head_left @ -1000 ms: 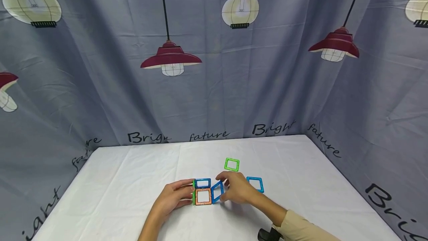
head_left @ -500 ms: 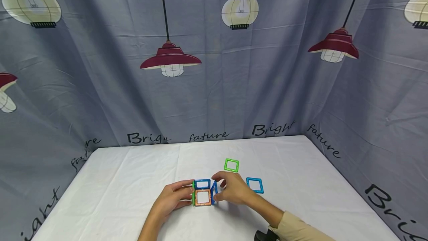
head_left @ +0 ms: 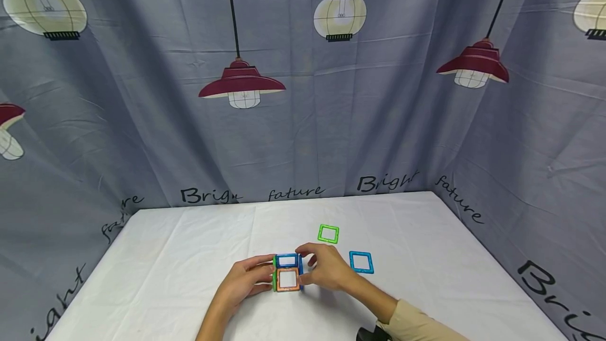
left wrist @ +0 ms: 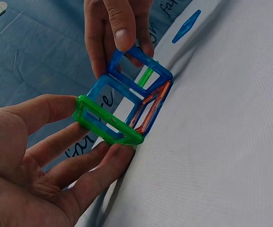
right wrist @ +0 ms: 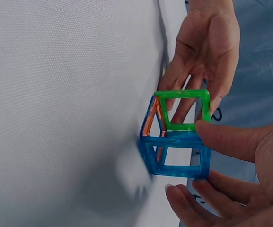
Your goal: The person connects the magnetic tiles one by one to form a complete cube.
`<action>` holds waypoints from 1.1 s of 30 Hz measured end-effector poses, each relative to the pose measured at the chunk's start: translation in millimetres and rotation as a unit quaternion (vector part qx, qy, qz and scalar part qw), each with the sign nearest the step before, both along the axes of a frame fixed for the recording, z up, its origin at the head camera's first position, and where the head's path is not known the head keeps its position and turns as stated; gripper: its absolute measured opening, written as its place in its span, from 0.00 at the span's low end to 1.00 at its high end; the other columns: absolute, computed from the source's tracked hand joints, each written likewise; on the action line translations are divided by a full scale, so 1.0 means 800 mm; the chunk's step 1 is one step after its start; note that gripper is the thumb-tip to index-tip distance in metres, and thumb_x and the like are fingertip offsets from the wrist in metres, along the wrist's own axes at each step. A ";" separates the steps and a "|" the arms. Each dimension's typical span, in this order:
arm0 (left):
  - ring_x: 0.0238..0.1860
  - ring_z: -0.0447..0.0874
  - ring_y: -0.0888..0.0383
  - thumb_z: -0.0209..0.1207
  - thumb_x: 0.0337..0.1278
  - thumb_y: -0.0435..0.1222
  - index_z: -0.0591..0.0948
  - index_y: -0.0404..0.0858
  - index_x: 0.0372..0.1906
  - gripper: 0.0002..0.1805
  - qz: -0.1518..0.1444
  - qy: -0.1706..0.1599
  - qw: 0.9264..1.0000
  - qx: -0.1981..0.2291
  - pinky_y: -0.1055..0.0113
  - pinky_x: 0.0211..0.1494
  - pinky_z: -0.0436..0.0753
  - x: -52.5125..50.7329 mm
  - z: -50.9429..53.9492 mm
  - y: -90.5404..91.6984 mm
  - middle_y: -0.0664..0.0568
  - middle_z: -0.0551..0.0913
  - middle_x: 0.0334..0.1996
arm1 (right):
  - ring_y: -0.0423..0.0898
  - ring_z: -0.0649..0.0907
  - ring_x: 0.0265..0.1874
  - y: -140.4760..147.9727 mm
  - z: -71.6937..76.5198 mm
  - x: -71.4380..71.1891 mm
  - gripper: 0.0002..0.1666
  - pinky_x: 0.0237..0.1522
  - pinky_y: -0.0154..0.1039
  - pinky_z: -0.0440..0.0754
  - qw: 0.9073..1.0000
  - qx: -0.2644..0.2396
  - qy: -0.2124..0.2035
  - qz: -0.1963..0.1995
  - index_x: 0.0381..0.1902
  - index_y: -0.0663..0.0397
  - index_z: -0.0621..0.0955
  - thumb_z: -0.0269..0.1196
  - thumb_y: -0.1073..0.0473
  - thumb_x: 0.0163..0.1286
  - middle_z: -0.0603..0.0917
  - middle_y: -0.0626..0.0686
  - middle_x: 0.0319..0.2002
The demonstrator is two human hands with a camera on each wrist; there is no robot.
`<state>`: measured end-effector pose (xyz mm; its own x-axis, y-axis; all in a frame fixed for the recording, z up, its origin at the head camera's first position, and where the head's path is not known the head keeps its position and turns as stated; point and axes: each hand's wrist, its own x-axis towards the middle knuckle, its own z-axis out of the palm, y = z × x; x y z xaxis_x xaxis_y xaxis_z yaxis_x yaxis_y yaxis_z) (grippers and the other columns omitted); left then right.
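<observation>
Square open-framed magnetic tiles form a small box. An orange tile [head_left: 288, 290] lies at its base, with a blue tile [head_left: 286, 256] upright along the back. My left hand [head_left: 241, 280] grips the green tile [left wrist: 109, 119] on the left side, thumb and index finger at opposite edges. On the right side, my right hand [head_left: 331, 267] pinches another blue tile [right wrist: 176, 141] between thumb and fingers. That tile stands nearly upright against the orange one. The box's front and top have no tile.
A loose green tile [head_left: 319, 233] lies behind my right hand on the white-covered table [head_left: 189, 257]. Another loose blue tile [head_left: 352, 262] lies to its right. A grey patterned curtain [head_left: 303, 136] hangs around the table.
My right hand has moved left, swinging the right-hand blue tile from a slant to nearly upright against the orange tile. The left hand has stayed in place.
</observation>
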<state>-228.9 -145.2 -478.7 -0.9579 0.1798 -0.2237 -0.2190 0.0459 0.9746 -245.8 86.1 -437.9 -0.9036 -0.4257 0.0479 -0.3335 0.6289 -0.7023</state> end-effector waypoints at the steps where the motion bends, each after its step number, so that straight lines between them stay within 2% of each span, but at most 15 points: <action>1: 0.42 0.83 0.55 0.66 0.65 0.40 0.77 0.32 0.66 0.28 0.000 -0.001 1.000 0.000 0.58 0.50 0.89 0.000 0.000 0.000 0.42 0.86 0.53 | 0.52 0.83 0.42 0.000 0.000 0.000 0.35 0.36 0.38 0.79 1.000 0.000 0.000 0.000 0.57 0.58 0.83 0.80 0.60 0.50 0.87 0.53 0.50; 12: 0.45 0.85 0.55 0.66 0.65 0.41 0.77 0.32 0.66 0.29 -0.007 0.003 1.000 0.005 0.56 0.51 0.88 0.001 -0.004 -0.003 0.39 0.84 0.56 | 0.52 0.82 0.43 -0.003 0.000 0.002 0.40 0.42 0.44 0.80 1.000 0.019 -0.009 -0.005 0.59 0.60 0.81 0.81 0.58 0.47 0.87 0.54 0.46; 18: 0.44 0.85 0.55 0.66 0.64 0.40 0.77 0.32 0.67 0.29 -0.010 0.003 1.000 0.006 0.57 0.51 0.88 0.000 -0.001 -0.005 0.40 0.84 0.56 | 0.43 0.79 0.32 0.001 -0.008 0.003 0.38 0.35 0.39 0.78 0.998 0.021 -0.056 0.003 0.57 0.65 0.80 0.80 0.59 0.47 0.86 0.51 0.35; 21: 0.44 0.85 0.54 0.66 0.64 0.40 0.77 0.32 0.67 0.29 -0.008 0.002 1.000 0.002 0.56 0.51 0.88 -0.001 0.002 -0.004 0.39 0.85 0.56 | 0.42 0.80 0.29 0.002 -0.011 0.003 0.35 0.33 0.38 0.78 0.997 0.013 -0.070 0.009 0.56 0.68 0.80 0.79 0.61 0.50 0.86 0.49 0.30; 26: 0.43 0.85 0.54 0.66 0.64 0.38 0.76 0.30 0.67 0.29 -0.003 0.002 1.000 0.001 0.54 0.51 0.88 0.000 0.007 -0.003 0.39 0.85 0.55 | 0.42 0.80 0.29 0.001 -0.015 0.000 0.32 0.31 0.36 0.77 0.998 0.013 -0.061 0.003 0.57 0.69 0.80 0.75 0.65 0.54 0.86 0.48 0.30; 33: 0.42 0.87 0.53 0.65 0.65 0.40 0.79 0.29 0.63 0.26 0.005 0.013 1.000 -0.018 0.55 0.48 0.89 0.004 0.012 0.001 0.45 0.88 0.46 | 0.41 0.77 0.23 0.006 -0.014 -0.008 0.26 0.23 0.33 0.73 0.999 0.016 -0.033 -0.019 0.55 0.64 0.83 0.73 0.68 0.57 0.82 0.48 0.25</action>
